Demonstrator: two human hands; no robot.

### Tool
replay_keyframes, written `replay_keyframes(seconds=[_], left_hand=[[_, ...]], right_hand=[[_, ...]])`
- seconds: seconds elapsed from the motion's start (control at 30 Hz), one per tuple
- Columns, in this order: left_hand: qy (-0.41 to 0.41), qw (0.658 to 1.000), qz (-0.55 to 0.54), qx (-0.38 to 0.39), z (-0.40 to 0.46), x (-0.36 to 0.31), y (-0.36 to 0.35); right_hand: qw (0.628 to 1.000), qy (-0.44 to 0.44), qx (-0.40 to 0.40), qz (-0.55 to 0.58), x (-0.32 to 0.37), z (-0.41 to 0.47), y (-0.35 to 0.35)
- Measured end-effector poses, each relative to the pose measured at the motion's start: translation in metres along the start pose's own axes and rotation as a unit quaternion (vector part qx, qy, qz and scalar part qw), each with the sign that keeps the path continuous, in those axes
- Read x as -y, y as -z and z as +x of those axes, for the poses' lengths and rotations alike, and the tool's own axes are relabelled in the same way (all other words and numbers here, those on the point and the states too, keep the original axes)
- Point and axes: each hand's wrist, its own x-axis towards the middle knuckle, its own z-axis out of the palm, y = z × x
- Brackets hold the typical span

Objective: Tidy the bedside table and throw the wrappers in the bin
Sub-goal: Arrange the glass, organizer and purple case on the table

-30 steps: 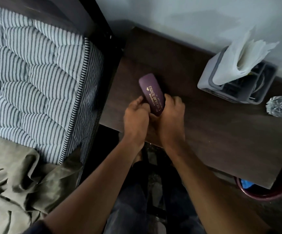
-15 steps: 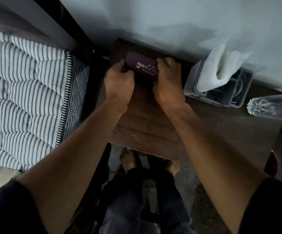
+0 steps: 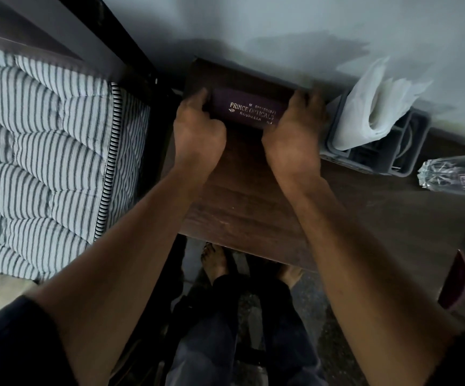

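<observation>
This was a bedroom in a home. A quilted mattress with grey and white stripes (image 3: 44, 151) lay on a dark bed frame (image 3: 131, 48), and a dark brown wooden bedside table (image 3: 248, 207) stood just beside it, pushed against a plain pale wall (image 3: 281, 20). On the table sat household things: a grey plastic compartment organiser (image 3: 376, 160) with white crumpled paper (image 3: 378, 98) stuck in it, a clear plastic bottle lying on its side (image 3: 454, 176), and a dark purple spectacle case printed with an optician's name (image 3: 249, 110). The person stood barefoot on a dark speckled floor (image 3: 328, 330).
</observation>
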Motion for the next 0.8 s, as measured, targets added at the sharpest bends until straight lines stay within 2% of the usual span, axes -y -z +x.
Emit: replay_keyframes(seconds=[0.17,0.37,0.43,0.5,0.6,0.67,0.7,0.8], left_hand=[[0.025,1.0,0.014,0.011,-0.002,-0.001,-0.007],[0.027,0.999,0.018,0.008,-0.003,-0.001,-0.008],[0.018,1.0,0.015,0.0,-0.002,-0.001,-0.009],[-0.008,1.0,0.017,-0.015,-0.003,-0.001,-0.008],[-0.067,0.997,0.042,-0.019,-0.02,-0.001,-0.008],[-0.067,0.997,0.029,0.024,-0.042,-0.003,-0.018],[-0.05,0.996,-0.001,0.072,-0.051,-0.006,-0.025],[-0.014,0.971,-0.097,0.218,-0.071,-0.014,-0.052]], right_hand=[[0.994,-0.073,0.034,0.08,0.002,-0.001,-0.004],[0.994,-0.063,0.032,0.079,0.002,-0.002,-0.006],[0.997,-0.049,0.034,0.053,0.004,-0.009,-0.001],[1.0,-0.001,-0.004,0.01,0.005,-0.027,0.008],[0.993,0.078,-0.051,0.074,-0.009,-0.066,0.027],[0.986,0.065,-0.104,0.115,-0.04,-0.086,0.044],[0.981,0.038,-0.143,0.124,-0.059,-0.094,0.052],[0.955,-0.102,-0.222,0.166,-0.117,-0.099,0.077]])
